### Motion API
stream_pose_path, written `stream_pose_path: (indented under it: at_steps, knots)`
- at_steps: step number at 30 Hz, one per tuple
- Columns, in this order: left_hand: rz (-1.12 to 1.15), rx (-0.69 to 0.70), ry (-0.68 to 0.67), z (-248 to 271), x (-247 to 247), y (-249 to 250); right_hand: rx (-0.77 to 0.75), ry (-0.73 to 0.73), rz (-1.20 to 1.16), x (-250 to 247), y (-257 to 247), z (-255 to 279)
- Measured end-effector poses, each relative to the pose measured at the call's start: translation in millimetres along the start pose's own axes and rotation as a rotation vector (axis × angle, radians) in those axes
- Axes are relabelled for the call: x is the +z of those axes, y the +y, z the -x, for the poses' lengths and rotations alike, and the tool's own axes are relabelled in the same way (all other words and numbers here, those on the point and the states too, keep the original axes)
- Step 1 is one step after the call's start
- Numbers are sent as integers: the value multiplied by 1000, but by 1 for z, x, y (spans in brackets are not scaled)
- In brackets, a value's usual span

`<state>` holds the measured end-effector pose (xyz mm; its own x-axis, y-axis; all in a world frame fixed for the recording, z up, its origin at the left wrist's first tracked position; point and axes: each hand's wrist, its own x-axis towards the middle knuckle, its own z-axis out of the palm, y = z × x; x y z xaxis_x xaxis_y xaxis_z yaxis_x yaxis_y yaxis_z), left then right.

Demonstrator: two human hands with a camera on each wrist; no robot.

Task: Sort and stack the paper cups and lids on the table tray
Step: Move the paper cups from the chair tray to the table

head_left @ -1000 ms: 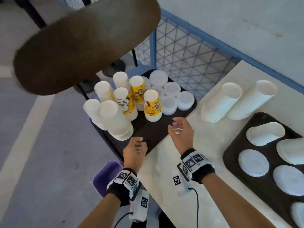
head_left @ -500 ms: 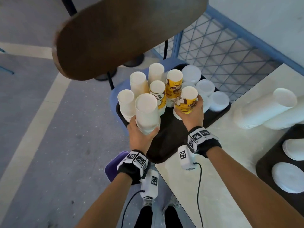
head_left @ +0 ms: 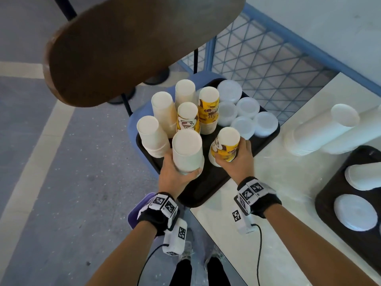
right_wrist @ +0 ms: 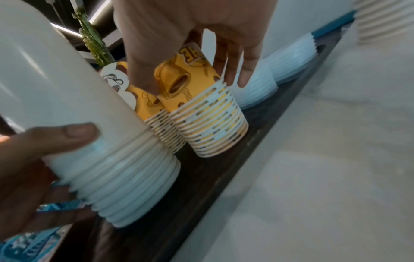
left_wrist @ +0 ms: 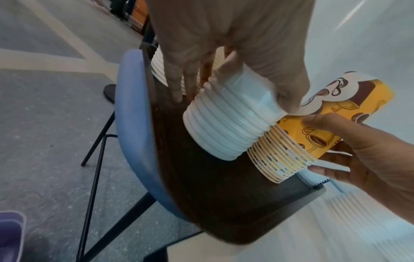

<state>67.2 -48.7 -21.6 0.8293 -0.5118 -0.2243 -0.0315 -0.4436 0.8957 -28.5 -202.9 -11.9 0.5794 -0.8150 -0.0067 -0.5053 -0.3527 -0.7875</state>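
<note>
A black tray on a blue chair holds several upside-down cup stacks and clear lid stacks. My left hand grips a white cup stack near its rims, at the tray's near left. My right hand grips a yellow printed cup stack beside it. In the left wrist view the white stack tilts with its rims just over the tray, and the yellow stack leans behind it. The right wrist view shows thumb and fingers around the yellow stack, whose base is tipped off the tray.
The white table to the right carries two long white cup stacks lying down and a second black tray with lids. A brown round top overhangs the far left. A blue mesh fence is behind, a purple bin below.
A second ago both hands were empty at the tray's front edge. They reached in, each took a cup stack, and now hold them tilted nearer the tray's front.
</note>
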Motion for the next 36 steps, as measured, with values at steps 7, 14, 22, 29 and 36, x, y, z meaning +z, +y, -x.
stream_pose_path:
  at_steps: [7, 14, 22, 29, 36]
  knots:
    - [37, -37, -42, 0, 6, -2, 286, -122, -125, 15, 12, -8]
    - [-18, -41, 35, 5, 11, -5, 331, -135, -202, 14, 8, -1]
    - [-31, -109, 90, 13, 13, -8, 387, -30, -351, -28, 18, 22]
    - [-8, 54, -57, 16, 67, 36, 505, 234, -287, -105, 77, 29]
    - [35, 54, -293, 16, 155, 84, 596, 437, -246, -154, 113, 11]
